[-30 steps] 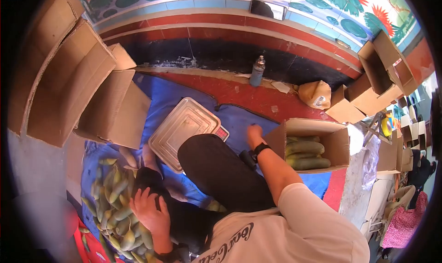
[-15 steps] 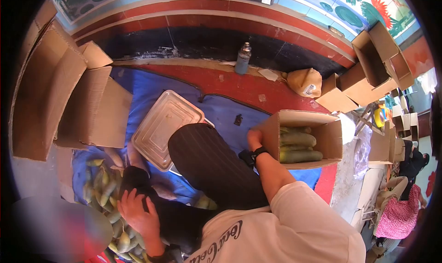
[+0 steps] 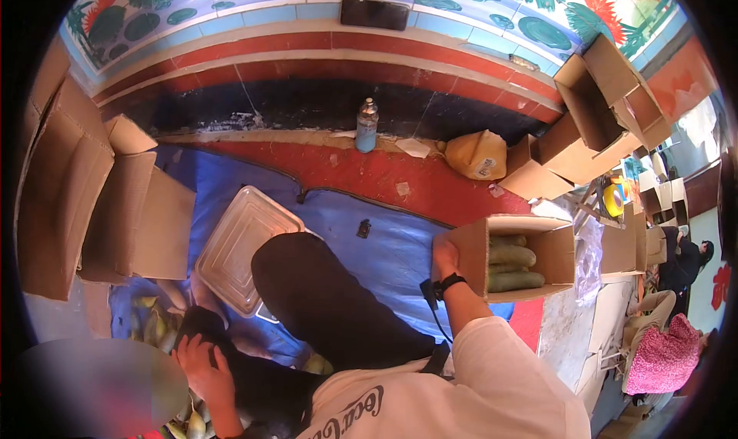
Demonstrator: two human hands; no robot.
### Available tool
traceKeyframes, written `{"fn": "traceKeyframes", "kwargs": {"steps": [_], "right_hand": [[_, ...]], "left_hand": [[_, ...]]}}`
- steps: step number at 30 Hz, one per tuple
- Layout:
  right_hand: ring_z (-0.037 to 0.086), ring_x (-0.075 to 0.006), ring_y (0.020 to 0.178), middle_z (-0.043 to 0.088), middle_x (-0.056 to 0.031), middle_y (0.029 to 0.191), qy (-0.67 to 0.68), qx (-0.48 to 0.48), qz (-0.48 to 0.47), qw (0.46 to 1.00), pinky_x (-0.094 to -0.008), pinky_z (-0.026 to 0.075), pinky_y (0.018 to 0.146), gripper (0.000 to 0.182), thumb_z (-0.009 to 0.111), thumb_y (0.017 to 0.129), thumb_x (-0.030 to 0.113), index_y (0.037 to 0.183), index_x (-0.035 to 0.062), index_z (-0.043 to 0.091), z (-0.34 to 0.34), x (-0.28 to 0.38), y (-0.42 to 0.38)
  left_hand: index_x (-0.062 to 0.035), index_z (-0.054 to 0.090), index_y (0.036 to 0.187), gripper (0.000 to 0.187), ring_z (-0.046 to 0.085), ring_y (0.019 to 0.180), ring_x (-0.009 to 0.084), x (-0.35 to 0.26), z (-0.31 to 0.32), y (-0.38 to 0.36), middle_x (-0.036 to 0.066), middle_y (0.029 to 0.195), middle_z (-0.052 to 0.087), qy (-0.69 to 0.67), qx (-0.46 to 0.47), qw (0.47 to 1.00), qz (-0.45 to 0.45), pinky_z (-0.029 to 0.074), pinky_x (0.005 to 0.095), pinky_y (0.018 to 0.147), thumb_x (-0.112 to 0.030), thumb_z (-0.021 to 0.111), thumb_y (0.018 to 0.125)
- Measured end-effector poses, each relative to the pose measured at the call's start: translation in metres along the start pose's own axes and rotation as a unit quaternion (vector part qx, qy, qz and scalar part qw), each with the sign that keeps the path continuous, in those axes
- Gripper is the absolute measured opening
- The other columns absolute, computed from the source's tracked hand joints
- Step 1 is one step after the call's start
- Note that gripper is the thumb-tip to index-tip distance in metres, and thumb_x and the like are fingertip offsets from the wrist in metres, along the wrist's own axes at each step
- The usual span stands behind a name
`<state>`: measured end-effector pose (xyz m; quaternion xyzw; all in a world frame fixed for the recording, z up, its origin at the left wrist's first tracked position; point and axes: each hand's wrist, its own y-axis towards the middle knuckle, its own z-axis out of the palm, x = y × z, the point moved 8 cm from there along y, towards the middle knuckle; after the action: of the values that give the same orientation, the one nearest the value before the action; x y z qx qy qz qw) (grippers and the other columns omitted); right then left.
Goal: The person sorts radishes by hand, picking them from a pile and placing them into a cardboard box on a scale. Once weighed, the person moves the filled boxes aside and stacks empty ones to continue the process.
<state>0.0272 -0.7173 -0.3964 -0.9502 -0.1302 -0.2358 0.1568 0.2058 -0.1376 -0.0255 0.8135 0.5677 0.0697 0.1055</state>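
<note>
My right hand (image 3: 444, 257) presses against the left wall of an open cardboard box (image 3: 500, 227); its fingertips are hidden. Inside the box lie several long green vegetables (image 3: 513, 279). My left hand (image 3: 204, 366), empty with its fingers apart, is over my dark trouser leg at the lower left. Near it, more pale green vegetables (image 3: 157, 327) lie in a pile, partly hidden by my leg and a blurred round shape. A clear plastic lid or tray (image 3: 244, 247) rests on the blue sheet (image 3: 338, 197) beside my knee.
Open cardboard boxes (image 3: 58, 201) stand at the left, others (image 3: 592, 108) at the upper right. By the wall are a bottle (image 3: 367, 128) and a tan bag (image 3: 477, 156). A small black object (image 3: 364, 228) lies on the sheet. Two people (image 3: 661, 354) are at far right.
The view has shifted. The box with the vegetables has moved right and away from the small black object, with my right hand against it. My left hand stays by my leg, fingers still apart.
</note>
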Motion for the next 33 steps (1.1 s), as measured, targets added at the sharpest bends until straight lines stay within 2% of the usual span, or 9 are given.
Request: {"fn": "traceKeyframes", "kwargs": {"steps": [4, 8, 17, 22, 29, 30, 31, 32, 33], "right_hand": [[0.059, -0.0410, 0.094, 0.063, -0.0215, 0.096, 0.007, -0.034, 0.073, 0.997, -0.0471, 0.048, 0.079, 0.029, 0.043, 0.085, 0.022, 0.088, 0.0077, 0.067, -0.081, -0.033, -0.008], [0.066, -0.0344, 0.083, 0.068, -0.0150, 0.090, -0.206, -0.062, 0.022, 0.976, -0.0462, 0.052, 0.072, 0.026, 0.047, 0.085, 0.023, 0.087, 0.0090, 0.069, -0.112, -0.140, 0.001], [0.066, -0.0264, 0.091, 0.068, -0.0097, 0.100, -0.452, 0.018, 0.200, 0.869, -0.0406, 0.054, 0.073, 0.025, 0.048, 0.089, 0.021, 0.095, 0.0110, 0.071, -0.257, -0.439, -0.024], [0.065, -0.0313, 0.092, 0.068, -0.0141, 0.096, -0.163, -0.194, 0.404, 0.879, -0.0381, 0.052, 0.079, 0.042, 0.058, 0.083, 0.046, 0.086, 0.0058, 0.071, -0.291, -0.478, -0.080], [0.064, -0.0316, 0.097, 0.066, -0.0140, 0.106, 0.035, -0.205, 0.453, 0.867, -0.0405, 0.052, 0.080, 0.033, 0.054, 0.086, 0.033, 0.098, 0.0048, 0.068, -0.250, -0.401, -0.087], [0.064, -0.0316, 0.097, 0.066, -0.0140, 0.106, 0.034, -0.202, 0.451, 0.869, -0.0405, 0.052, 0.080, 0.033, 0.054, 0.086, 0.033, 0.098, 0.0048, 0.068, -0.251, -0.394, -0.091], [0.063, -0.0287, 0.101, 0.066, -0.0123, 0.107, -0.248, -0.033, 0.307, 0.918, -0.0392, 0.052, 0.080, 0.029, 0.054, 0.087, 0.029, 0.100, 0.0084, 0.068, -0.248, -0.349, -0.075], [0.062, -0.0258, 0.104, 0.065, -0.0105, 0.109, -0.499, 0.135, 0.115, 0.848, -0.0379, 0.053, 0.080, 0.025, 0.054, 0.088, 0.026, 0.102, 0.0120, 0.069, -0.213, -0.320, -0.058], [0.062, -0.0247, 0.103, 0.065, -0.0101, 0.110, -0.416, 0.065, 0.136, 0.897, -0.0374, 0.053, 0.079, 0.026, 0.060, 0.084, 0.030, 0.102, 0.0132, 0.069, -0.204, -0.332, -0.048]], "left_hand": [[-0.0030, 0.058, 0.083, 0.011, 0.048, 0.113, 0.0333, 0.003, 0.000, -0.001, 0.011, 0.107, 0.059, 0.003, 0.012, 1.000, -0.007, 0.028, 0.0502, 0.104, -0.012, 0.060, 0.077], [-0.0020, 0.060, 0.082, 0.011, 0.048, 0.115, 0.0324, 0.004, 0.002, -0.004, 0.011, 0.107, 0.059, 0.009, 0.002, 1.000, -0.007, 0.027, 0.0493, 0.105, -0.010, 0.061, 0.075], [-0.0027, 0.060, 0.084, 0.011, 0.048, 0.114, 0.0319, 0.001, 0.008, -0.003, 0.010, 0.107, 0.059, 0.021, 0.007, 0.999, 0.031, 0.028, 0.0496, 0.104, -0.012, 0.060, 0.078], [-0.0036, 0.059, 0.083, 0.010, 0.048, 0.114, 0.0310, -0.002, 0.010, -0.002, 0.010, 0.108, 0.059, 0.024, 0.000, 0.999, 0.038, 0.028, 0.0495, 0.104, -0.012, 0.059, 0.078], [-0.0052, 0.059, 0.083, 0.009, 0.049, 0.114, 0.0302, 0.004, 0.008, -0.008, 0.008, 0.108, 0.059, 0.045, -0.007, 0.999, 0.029, 0.028, 0.0492, 0.104, -0.014, 0.059, 0.079], [-0.0053, 0.059, 0.083, 0.010, 0.049, 0.114, 0.0304, 0.006, 0.005, -0.012, 0.008, 0.108, 0.060, 0.042, -0.014, 0.999, 0.029, 0.029, 0.0495, 0.104, -0.014, 0.059, 0.078], [-0.0053, 0.059, 0.083, 0.010, 0.049, 0.114, 0.0304, 0.009, 0.003, -0.015, 0.008, 0.108, 0.060, 0.049, -0.015, 0.999, 0.020, 0.029, 0.0495, 0.104, -0.014, 0.059, 0.078], [-0.0055, 0.059, 0.083, 0.010, 0.049, 0.114, 0.0308, 0.008, -0.001, -0.018, 0.008, 0.107, 0.060, 0.044, -0.022, 0.998, 0.025, 0.029, 0.0497, 0.103, -0.014, 0.059, 0.078], [-0.0057, 0.059, 0.083, 0.010, 0.049, 0.114, 0.0311, 0.008, -0.004, -0.021, 0.008, 0.107, 0.060, 0.041, -0.032, 0.998, 0.026, 0.029, 0.0500, 0.103, -0.014, 0.060, 0.077]]}}
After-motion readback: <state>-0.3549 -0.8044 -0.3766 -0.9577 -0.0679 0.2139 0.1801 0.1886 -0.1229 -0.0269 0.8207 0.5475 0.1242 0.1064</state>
